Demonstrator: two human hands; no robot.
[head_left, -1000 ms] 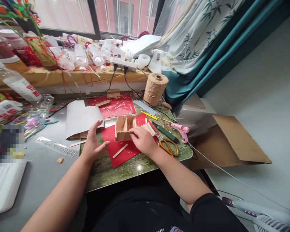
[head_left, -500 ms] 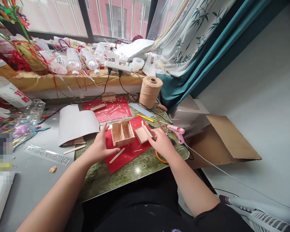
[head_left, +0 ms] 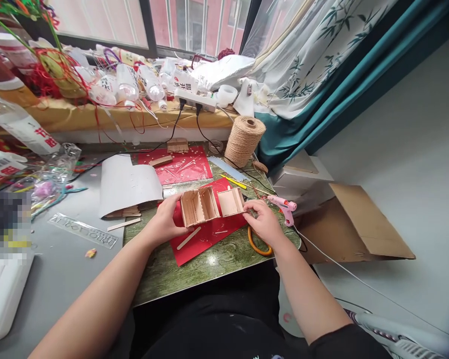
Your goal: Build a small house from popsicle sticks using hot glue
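My left hand (head_left: 167,222) grips the left side of a box made of wooden craft sticks (head_left: 192,209), its thumb along the front. Inside, a zigzag-edged divider splits the box in two. Just to the right is a smaller, shallow craft-stick tray (head_left: 230,202); whether it touches the box I cannot tell. My right hand (head_left: 264,219) pinches the tray's lower right corner between thumb and fingers. Both pieces are over a red sheet (head_left: 205,244), where a loose craft stick (head_left: 189,238) lies in front of the box.
Orange-handled scissors (head_left: 259,243) lie below my right hand, and a pink glue gun (head_left: 284,207) is to its right. Behind are a yellow craft knife (head_left: 234,181), translucent glue sticks (head_left: 229,168) and a twine spool (head_left: 245,142). Curved grey card (head_left: 129,182) covers more sticks at left.
My left hand has closed from a spread pose onto the box. My right hand has shifted to the tray's right corner, and the tray is turned and nearer the box. The view has shifted slightly.
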